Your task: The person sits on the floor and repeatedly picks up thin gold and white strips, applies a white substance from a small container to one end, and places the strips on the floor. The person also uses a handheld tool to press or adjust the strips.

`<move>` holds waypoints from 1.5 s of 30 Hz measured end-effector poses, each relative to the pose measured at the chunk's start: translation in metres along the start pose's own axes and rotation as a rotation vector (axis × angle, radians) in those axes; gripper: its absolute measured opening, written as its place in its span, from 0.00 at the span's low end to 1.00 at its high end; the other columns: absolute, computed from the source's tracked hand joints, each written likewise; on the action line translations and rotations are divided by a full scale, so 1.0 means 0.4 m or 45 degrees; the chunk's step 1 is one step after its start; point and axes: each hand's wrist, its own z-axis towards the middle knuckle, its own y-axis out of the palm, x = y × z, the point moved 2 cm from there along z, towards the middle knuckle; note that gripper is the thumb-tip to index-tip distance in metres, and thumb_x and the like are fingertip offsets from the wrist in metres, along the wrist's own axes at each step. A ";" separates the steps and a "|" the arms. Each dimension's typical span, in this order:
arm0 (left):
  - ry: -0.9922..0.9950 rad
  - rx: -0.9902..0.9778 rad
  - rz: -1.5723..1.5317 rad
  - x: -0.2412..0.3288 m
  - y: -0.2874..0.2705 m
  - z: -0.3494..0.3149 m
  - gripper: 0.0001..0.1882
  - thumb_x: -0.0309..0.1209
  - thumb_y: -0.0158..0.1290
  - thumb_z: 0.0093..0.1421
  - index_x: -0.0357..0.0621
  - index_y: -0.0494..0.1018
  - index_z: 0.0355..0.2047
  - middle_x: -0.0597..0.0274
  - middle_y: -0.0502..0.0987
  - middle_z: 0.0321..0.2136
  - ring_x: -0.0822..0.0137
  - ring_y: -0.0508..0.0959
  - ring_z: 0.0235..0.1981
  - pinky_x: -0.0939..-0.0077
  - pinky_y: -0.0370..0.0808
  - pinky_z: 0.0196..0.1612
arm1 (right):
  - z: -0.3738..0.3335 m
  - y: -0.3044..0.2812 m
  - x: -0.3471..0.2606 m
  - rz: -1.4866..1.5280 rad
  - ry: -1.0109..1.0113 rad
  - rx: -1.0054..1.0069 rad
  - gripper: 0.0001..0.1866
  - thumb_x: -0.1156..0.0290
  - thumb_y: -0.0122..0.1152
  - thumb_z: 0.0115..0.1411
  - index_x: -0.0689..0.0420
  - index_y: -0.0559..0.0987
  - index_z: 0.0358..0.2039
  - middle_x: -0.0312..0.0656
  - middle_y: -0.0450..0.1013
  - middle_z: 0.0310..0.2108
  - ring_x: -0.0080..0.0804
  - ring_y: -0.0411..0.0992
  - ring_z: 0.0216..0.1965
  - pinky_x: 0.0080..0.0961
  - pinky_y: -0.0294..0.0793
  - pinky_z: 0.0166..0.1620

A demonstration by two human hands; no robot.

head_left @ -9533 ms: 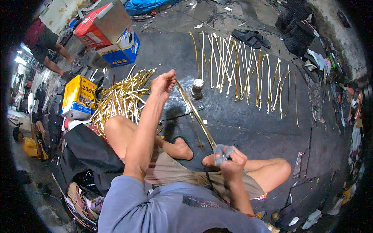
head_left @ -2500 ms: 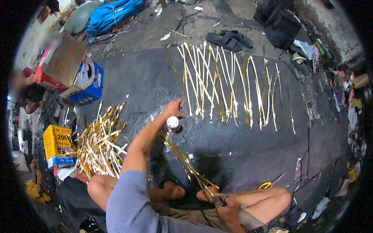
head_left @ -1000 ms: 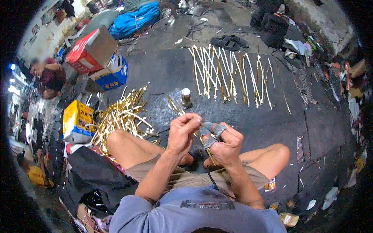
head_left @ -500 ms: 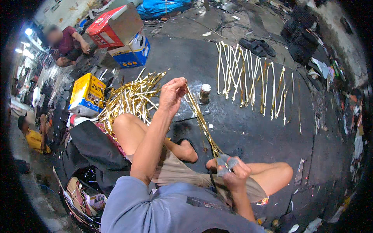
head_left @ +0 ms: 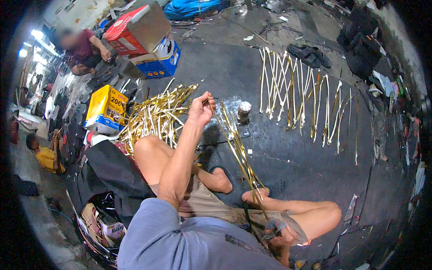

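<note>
My left hand [head_left: 201,110] is raised in front of me, its fingers pinched on the upper end of thin gold-and-white strips. A narrow bunch of these strips [head_left: 237,146] slants down from near that hand toward my right foot, partly fanned apart. Low by my right thigh, my right hand [head_left: 284,235], with grey wrapping about its fingers, is closed. A gold strip [head_left: 262,208] runs down to it; its end is hidden there. Beyond my left knee lies a tangled heap of similar strips [head_left: 157,112].
Separate strips [head_left: 294,92] lie in a row on the black mat [head_left: 310,175] at right. A short upright cylinder [head_left: 243,112] stands mid-mat. Boxes in yellow [head_left: 104,108], blue [head_left: 157,60] and red [head_left: 130,33] stand left. Dark sandals [head_left: 309,56] lie far right; another person [head_left: 83,51] sits far left.
My right hand has drawn down and toward my body, away from the bunch's lower end. The strips have spread apart. My left hand stays raised, its wrist turned somewhat.
</note>
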 end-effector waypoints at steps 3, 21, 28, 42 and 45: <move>-0.020 0.099 0.059 -0.006 -0.102 0.066 0.08 0.34 0.50 0.71 0.44 0.71 0.36 0.65 0.72 0.25 0.72 0.72 0.22 0.79 0.70 0.24 | 0.048 0.009 -0.014 -0.011 0.157 -0.184 0.12 0.67 0.67 0.50 0.62 0.77 0.28 0.47 0.70 0.19 0.50 0.71 0.21 0.40 0.68 0.25; 0.542 -1.811 2.939 -0.364 0.069 0.545 0.27 0.29 0.58 0.52 0.58 0.76 0.55 0.57 0.74 0.52 0.51 0.79 0.49 0.56 0.80 0.49 | 0.109 0.192 0.277 -0.327 0.654 -0.305 0.05 0.74 0.64 0.53 0.61 0.80 0.30 0.53 0.76 0.26 0.53 0.75 0.28 0.43 0.71 0.31; 0.473 -2.006 3.128 -0.402 0.076 0.570 0.22 0.32 0.56 0.56 0.56 0.76 0.53 0.54 0.74 0.53 0.51 0.80 0.48 0.56 0.82 0.46 | 0.175 0.187 0.241 -0.261 0.681 -0.190 0.06 0.76 0.65 0.50 0.61 0.80 0.30 0.52 0.75 0.25 0.51 0.75 0.27 0.40 0.72 0.31; 1.031 -1.142 1.584 -0.172 0.769 -0.137 0.10 0.27 0.64 0.59 0.41 0.80 0.42 0.66 0.81 0.31 0.76 0.81 0.32 0.78 0.78 0.37 | 0.368 0.001 0.049 0.039 0.083 0.674 0.17 0.74 0.66 0.57 0.64 0.79 0.47 0.45 0.79 0.37 0.35 0.78 0.35 0.30 0.78 0.42; 0.637 -1.213 1.377 -0.245 0.767 -0.290 0.10 0.25 0.63 0.61 0.36 0.80 0.42 0.65 0.83 0.34 0.78 0.80 0.35 0.80 0.77 0.40 | 0.480 -0.073 -0.019 0.222 -0.170 0.918 0.20 0.74 0.60 0.61 0.65 0.76 0.53 0.44 0.79 0.38 0.33 0.77 0.36 0.31 0.77 0.43</move>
